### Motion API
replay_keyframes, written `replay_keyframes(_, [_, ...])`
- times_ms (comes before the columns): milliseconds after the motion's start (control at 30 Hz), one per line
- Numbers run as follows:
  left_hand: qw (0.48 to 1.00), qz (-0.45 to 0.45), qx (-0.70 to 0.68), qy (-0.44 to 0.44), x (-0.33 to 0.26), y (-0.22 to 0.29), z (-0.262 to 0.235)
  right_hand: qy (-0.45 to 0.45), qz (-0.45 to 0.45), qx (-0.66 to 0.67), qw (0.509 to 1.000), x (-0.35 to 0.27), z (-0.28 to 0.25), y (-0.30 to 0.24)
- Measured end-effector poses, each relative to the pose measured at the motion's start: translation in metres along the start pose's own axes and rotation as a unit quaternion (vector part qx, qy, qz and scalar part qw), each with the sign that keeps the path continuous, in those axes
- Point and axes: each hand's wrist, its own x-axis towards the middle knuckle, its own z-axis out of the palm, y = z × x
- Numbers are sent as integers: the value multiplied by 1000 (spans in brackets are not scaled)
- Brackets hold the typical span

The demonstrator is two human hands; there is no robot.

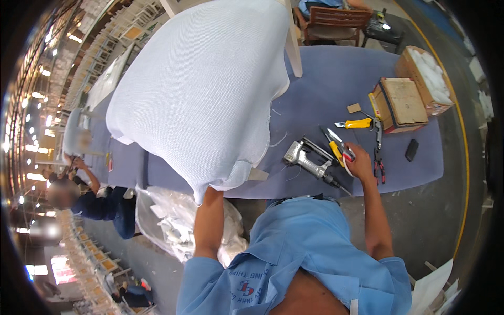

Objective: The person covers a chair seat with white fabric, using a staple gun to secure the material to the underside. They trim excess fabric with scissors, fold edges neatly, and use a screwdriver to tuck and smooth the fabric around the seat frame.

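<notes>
A chair seat covered in pale grey-blue woven fabric (199,89) rests on the padded table, its loose edge hanging toward me. My left forearm (209,220) reaches up under that edge, and the fabric hides the hand and fingers. At the table's near right, my right hand (358,163) is closed round the handles of scissors (336,137), blades pointing away from me. Just left of them lies a silver staple gun (310,161) with its air hose fitting toward me. A yellow-handled tool (336,152) lies between the staple gun and the scissors.
A yellow utility knife (358,123), grey air blow gun (378,134), red-handled pliers (379,169) and black phone-like object (412,150) lie rightward on the blue table cover (336,73). Cardboard boxes (404,105) stand behind. A see-through bag of scraps (173,226) sits below left; another person (100,207) works beyond.
</notes>
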Motion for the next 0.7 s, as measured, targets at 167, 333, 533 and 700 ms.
replay_keyframes(167, [989,-21,63,-128,32,-4,43,98,21,-32,994,-1,-11,4])
replay_keyframes(333, [967,-35,118,-223,44,5,70,142,57,155,976,-24,-10,-103])
replay_keyframes(533, [941,-43,151,-300,48,9,79,253,-44,382,888,-33,-33,-251])
replay_keyframes(700, [919,-61,164,-354,37,-2,90,314,-222,476,791,1,-71,-357])
